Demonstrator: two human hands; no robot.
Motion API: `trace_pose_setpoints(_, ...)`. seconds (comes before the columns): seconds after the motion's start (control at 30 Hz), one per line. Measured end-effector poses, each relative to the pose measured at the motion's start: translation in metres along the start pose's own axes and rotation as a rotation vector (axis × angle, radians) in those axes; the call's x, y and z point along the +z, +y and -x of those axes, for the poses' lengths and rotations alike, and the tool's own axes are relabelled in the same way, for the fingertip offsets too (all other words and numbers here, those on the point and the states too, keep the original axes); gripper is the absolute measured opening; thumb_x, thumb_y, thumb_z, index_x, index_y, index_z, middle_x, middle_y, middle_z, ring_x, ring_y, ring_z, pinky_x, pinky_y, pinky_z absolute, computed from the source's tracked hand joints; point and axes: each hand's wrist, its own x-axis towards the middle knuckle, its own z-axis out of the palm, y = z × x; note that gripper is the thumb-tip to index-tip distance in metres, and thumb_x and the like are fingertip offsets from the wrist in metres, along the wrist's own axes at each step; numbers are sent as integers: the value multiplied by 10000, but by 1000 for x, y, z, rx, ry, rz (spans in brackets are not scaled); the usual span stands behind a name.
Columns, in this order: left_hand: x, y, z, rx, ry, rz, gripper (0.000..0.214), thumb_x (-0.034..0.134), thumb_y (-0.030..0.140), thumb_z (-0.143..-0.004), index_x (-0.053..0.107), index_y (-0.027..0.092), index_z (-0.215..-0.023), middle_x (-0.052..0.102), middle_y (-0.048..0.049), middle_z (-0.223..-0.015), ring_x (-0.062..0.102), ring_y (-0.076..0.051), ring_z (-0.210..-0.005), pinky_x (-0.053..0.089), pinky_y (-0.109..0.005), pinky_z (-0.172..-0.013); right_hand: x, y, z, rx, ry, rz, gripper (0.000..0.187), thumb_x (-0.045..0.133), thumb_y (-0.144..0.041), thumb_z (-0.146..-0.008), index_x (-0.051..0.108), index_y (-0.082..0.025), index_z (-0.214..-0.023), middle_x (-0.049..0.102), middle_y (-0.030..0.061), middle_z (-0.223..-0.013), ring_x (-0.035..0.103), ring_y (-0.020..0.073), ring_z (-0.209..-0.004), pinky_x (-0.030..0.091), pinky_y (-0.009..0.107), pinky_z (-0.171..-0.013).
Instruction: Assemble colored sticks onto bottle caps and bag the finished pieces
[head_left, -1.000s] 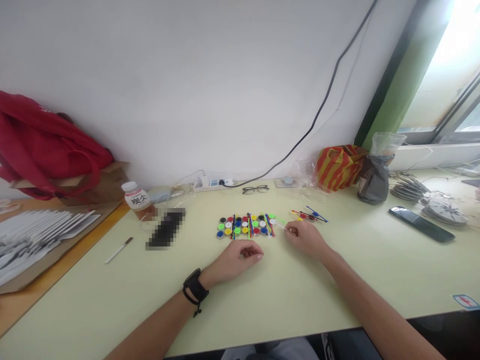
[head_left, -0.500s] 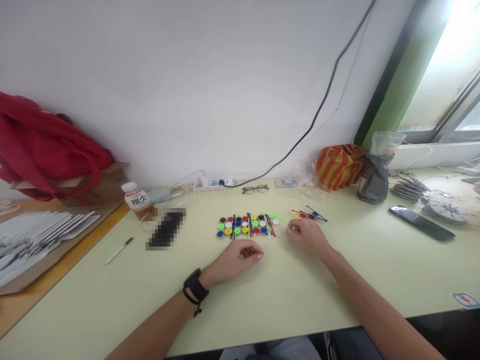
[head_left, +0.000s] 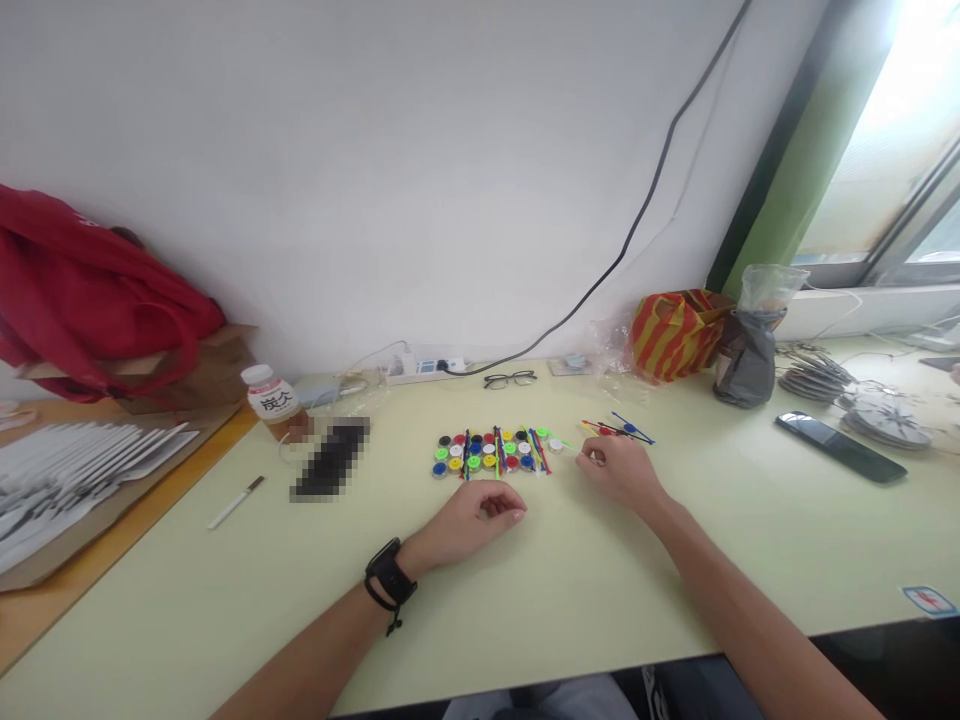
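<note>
A grid of small coloured round caps [head_left: 491, 452] threaded with thin coloured sticks lies in the middle of the pale green table [head_left: 525, 590]. My right hand [head_left: 619, 470] rests just right of it, fingers pinched on the end of a thin white stick [head_left: 568, 449] that has a white cap on it. A few loose coloured sticks with caps [head_left: 619, 430] lie just beyond that hand. My left hand [head_left: 472, 520], with a black watch on the wrist, rests curled on the table in front of the grid, holding nothing that I can see.
A bottle [head_left: 271, 402], a blurred dark object [head_left: 330, 458] and a white pen [head_left: 235, 502] lie to the left. Glasses [head_left: 511, 378] and a power strip [head_left: 424, 368] sit by the wall. A striped bag [head_left: 675, 330], a grey pouch [head_left: 746, 360] and a black phone [head_left: 840, 447] are at right.
My right hand has slid slightly to the right with the white stick pinched in it. My left hand has stayed where it was.
</note>
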Motion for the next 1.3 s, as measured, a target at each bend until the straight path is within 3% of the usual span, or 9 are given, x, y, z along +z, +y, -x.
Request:
trace_pose_setpoints(0.1, 0, 0, 0, 1, 5, 3, 210, 663, 371, -943, 751, 183, -978, 719, -46, -942, 599, -160, -822, 483, -278, -769, -3, 1, 0, 12, 9, -15, 212, 546, -262, -789, 601, -209, -591, 574, 23, -584, 433, 162, -571, 242, 282, -587)
trace_pose_setpoints(0.23, 1, -1, 0, 3, 17, -2, 207, 663, 364, -941, 749, 181, -983, 720, -48, -939, 598, -160, -815, 484, -281, -764, -8, 4, -2, 6, 4, -56, 295, 497, -248, -783, 398, -210, -508, 397, -8, -515, 303, 145, -536, 198, 300, -575)
trace_pose_setpoints(0.43, 4, -1, 1, 4, 56, -20, 205, 671, 346, -925, 731, 180, -1028, 703, -48, -914, 599, -167, -809, 497, -293, -755, -11, 2, 0, -108, -146, -198, 298, 484, -222, -745, 267, -213, -541, 252, -39, -552, 248, 126, -554, 175, 305, -564)
trace_pose_setpoints(0.6, 6, -4, 1, 4, 77, -33, 286, 689, 338, -901, 694, 191, -1146, 685, -55, -961, 600, -168, -801, 510, -303, -745, -11, -10, 6, -225, -325, -325, 253, 452, -200, -761, 274, -209, -580, 236, -42, -595, 265, 114, -568, 193, 292, -550)
trace_pose_setpoints(0.73, 7, -6, 3, 65, 100, -176, 403, 737, 337, -860, 670, 234, -1243, 641, -53, -1037, 568, -174, -828, 492, -301, -735, -14, -24, 14, -293, -486, -490, 226, 448, -198, -819, 339, -204, -622, 280, -46, -620, 291, 111, -591, 226, 271, -544)
trace_pose_setpoints(0.9, 6, -3, 3, 123, 78, -218, 159, 695, 306, -895, 697, 221, -1030, 610, -34, -973, 531, -167, -816, 448, -278, -696, -17, -35, 20, -196, -700, -729, 164, 535, -237, -884, 597, -180, -743, 403, -61, -562, 340, 99, -512, 240, 258, -496)
trace_pose_setpoints(1.1, 7, -4, 3, 67, 95, -70, 209, 747, 341, -857, 642, 199, -969, 647, -16, -896, 572, -154, -760, 469, -270, -675, -9, -44, 24, -152, -557, -940, 282, 672, -429, -917, 744, -157, -893, 502, -30, -626, 374, 95, -537, 283, 250, -497)
trace_pose_setpoints(1.3, 7, -4, 0, 67, 143, 128, 244, 728, 357, -893, 681, 174, -1047, 714, -71, -982, 656, -181, -818, 541, -306, -747, 7, -60, 31, -200, -414, -1148, 284, 716, -442, -906, 795, -191, -1012, 671, 43, -834, 572, 142, -670, 488, 309, -654)
